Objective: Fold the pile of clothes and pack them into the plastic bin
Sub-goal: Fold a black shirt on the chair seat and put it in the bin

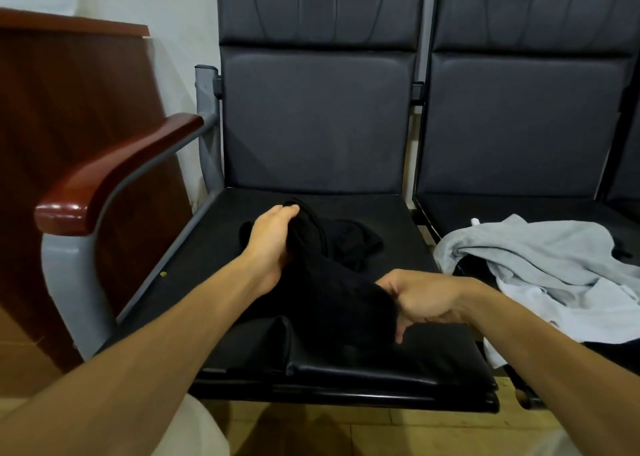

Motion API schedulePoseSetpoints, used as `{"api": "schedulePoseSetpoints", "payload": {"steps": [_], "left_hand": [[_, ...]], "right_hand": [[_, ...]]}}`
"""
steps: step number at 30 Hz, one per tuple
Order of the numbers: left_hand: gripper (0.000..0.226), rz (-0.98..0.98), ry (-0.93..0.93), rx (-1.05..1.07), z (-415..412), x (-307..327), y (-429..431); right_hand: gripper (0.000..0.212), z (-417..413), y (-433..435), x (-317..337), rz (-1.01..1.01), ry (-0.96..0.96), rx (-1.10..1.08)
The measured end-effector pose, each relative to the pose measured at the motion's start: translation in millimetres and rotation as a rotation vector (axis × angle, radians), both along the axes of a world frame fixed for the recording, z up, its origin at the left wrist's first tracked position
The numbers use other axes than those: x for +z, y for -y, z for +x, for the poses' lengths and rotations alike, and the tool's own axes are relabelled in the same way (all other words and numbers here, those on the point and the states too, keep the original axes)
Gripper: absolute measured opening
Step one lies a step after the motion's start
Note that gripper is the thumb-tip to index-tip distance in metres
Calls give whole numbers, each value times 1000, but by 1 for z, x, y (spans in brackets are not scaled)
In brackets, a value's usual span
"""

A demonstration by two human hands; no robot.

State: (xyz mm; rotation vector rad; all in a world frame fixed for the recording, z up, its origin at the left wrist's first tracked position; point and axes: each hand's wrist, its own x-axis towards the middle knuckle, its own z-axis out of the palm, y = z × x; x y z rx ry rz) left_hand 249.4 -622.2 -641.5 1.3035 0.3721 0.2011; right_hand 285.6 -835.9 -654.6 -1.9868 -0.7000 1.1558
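A black garment [329, 279] lies bunched on the black seat [381, 220] of the left chair. My left hand [273, 237] grips the garment's far end, fingers curled over the fabric. My right hand [426, 300] holds the garment's near end, with the fabric gathered under its curled fingers. A pile of light grey and white clothes [540, 265] lies on the neighbouring seat to the right. No plastic bin is in view.
A red-brown wooden armrest [114, 175] on a grey metal frame borders the seat on the left. A dark wooden panel [69, 126] stands further left. Padded backrests [318, 120] rise behind both seats. Wooden floor [311, 435] shows below the seat's front edge.
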Motion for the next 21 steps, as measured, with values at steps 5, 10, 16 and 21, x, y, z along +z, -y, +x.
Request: {"api": "schedulePoseSetpoints", "payload": {"steps": [5,10,16,21], "left_hand": [[17,161,-32,-15,-18,6,-10],[15,409,-53,-248,-32,-5,-12],[23,520,-140,-625,-46,-14,-4],[27,393,-161,-759,-50,-15,-26]], "right_hand": [[29,9,-14,-8,80,176,-370],[58,1,-37,-12,105,-64,-445],[47,-1,-58,-12,277,-357,-531],[24,8,-55,-9,352,-71,-784]]}}
